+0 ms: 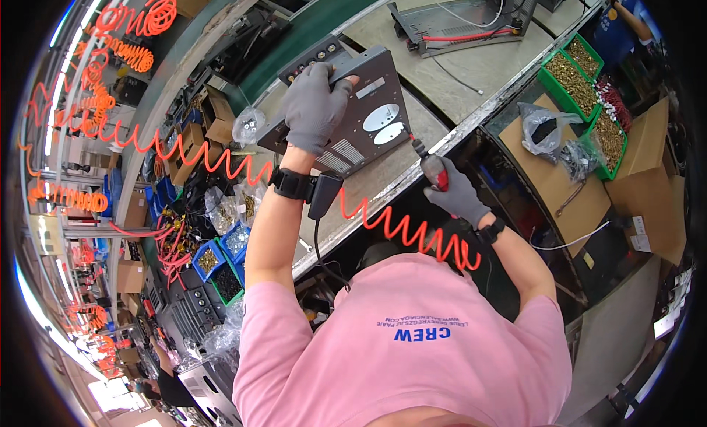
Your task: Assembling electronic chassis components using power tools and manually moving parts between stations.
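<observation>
Up at about 12 o'clock from your chest, on the pale workbench, your left hand in its grey glove is spread flat over the dark grey metal panel, fingers apart and curled over its far edge, pinning it at a tilt against the bench. That panel has two white oval cut-outs and a slotted vent patch near its 5 o'clock corner. Your right hand, also gloved, is wrapped tight around the red-and-black powered screwdriver, fingers closed on the grip, with the tip sitting right at the panel's 4 o'clock edge. The orange coiled hose trails back from the tool across your front. Looks to me like you're mid fastening, lining the bit up on a screw spot along that edge, though I can't actually make out a screw there. I'd say the next bit needs the panel held dead still and the driver kept square to the face before you squeeze. Green bins of brass-coloured screws sit out at 2 o'clock, well clear of both hands.
</observation>
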